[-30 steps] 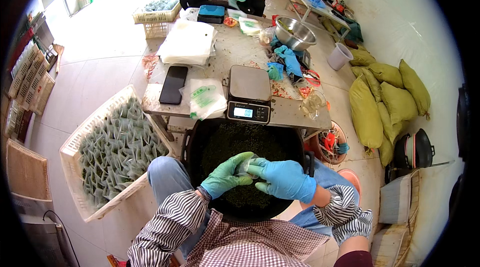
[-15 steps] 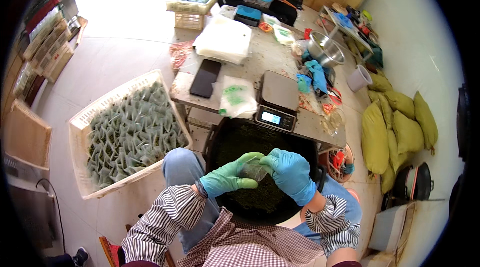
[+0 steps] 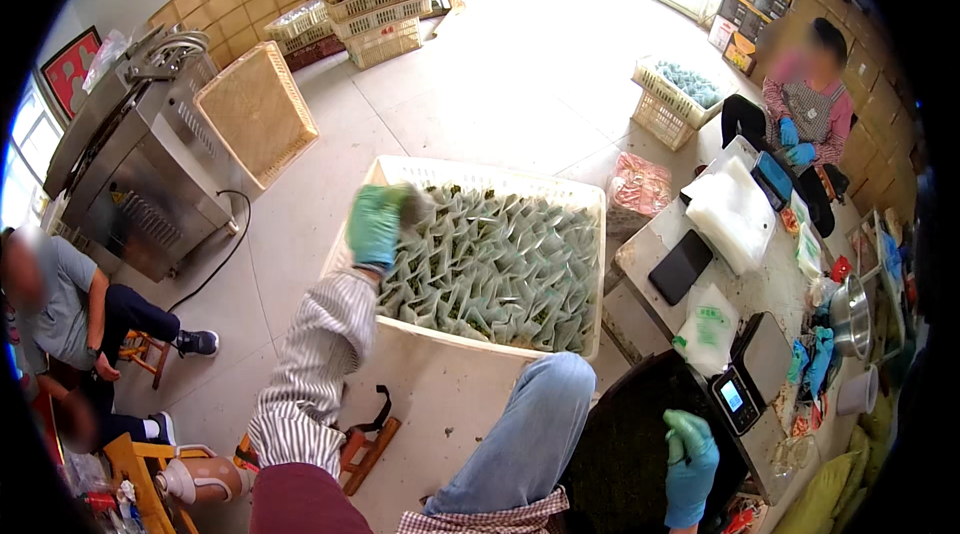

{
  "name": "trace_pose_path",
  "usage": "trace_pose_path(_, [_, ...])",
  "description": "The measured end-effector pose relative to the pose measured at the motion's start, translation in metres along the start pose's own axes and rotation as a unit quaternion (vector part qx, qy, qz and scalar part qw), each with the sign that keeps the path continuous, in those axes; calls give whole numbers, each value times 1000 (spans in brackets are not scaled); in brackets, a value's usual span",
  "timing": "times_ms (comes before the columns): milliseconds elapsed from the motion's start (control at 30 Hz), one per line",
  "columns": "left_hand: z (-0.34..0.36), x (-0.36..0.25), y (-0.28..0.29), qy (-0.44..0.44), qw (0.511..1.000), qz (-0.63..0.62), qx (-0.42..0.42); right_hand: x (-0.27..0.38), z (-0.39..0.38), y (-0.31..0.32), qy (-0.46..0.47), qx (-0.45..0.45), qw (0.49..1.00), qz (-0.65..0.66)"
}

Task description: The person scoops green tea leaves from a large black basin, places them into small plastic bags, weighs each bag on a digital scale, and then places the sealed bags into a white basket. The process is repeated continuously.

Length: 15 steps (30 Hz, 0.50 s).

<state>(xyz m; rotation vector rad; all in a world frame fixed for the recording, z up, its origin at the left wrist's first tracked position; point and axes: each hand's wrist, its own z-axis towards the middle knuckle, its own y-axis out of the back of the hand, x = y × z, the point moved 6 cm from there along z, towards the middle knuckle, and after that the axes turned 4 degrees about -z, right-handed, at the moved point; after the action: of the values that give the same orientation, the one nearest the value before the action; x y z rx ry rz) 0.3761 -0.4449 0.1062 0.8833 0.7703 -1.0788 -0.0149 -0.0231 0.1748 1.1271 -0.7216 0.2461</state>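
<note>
My left hand [image 3: 376, 226], in a green and blue glove, is at the far left part of a cream plastic crate [image 3: 480, 342]. It is blurred by motion, its fingers closed on a small clear bag [image 3: 416, 206]. Rows of similar filled bags [image 3: 490, 269], greenish inside, stand packed upright in the crate. Over a large black tub [image 3: 625, 434] of dark green loose material hovers my right hand [image 3: 692, 469], gloved alike. Its fingers are loosely curled and apart from the thumb, with nothing visible in them.
Right of the crate, a table holds a digital scale [image 3: 740, 394], a phone [image 3: 681, 267], plastic bags [image 3: 708, 329] and a metal bowl [image 3: 852, 319]. A co-worker [image 3: 810, 104] sits beyond it. Another person [image 3: 65, 304] sits at left near a steel machine [image 3: 150, 194]. Stacked crates [image 3: 380, 14] stand behind.
The view has swung left. My hands, together on the small bag over the tub before, are now apart: the left has carried the bag to the crate, the right stays over the tub.
</note>
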Motion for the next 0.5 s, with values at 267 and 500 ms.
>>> trace_pose_path(267, [52,252,42,178,971,135,85,-51,-75,-19,-115,35,992,33])
trace_pose_path(500, [14,331,8,222,917,225,242,-68,-113,-37,-200,59,976,57])
